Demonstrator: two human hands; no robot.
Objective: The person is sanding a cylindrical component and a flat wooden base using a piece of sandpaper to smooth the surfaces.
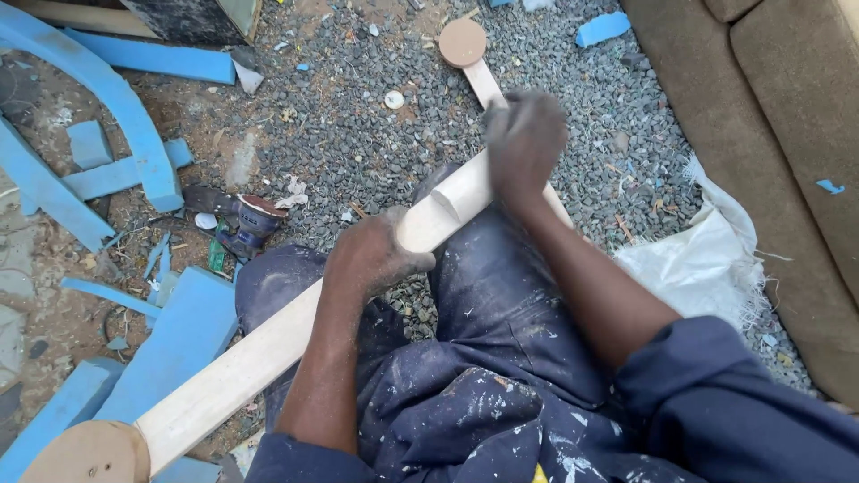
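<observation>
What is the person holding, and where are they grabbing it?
The left hand grips a long pale wooden piece near its middle. The right hand, blurred, presses farther along the wood.

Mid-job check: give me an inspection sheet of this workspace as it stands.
Surface: grey gravel ground with dirt at the left.
Job's things: pale wooden piece with round ends, lying across the person's lap.
Clutter: blue-painted wood pieces, offcuts, small power sander, white sack.
Grippers: left hand grips the wood; right hand is blurred, pressed on it.
Cables: nothing seen.
Surroundings: brown cushion at the right.
</observation>
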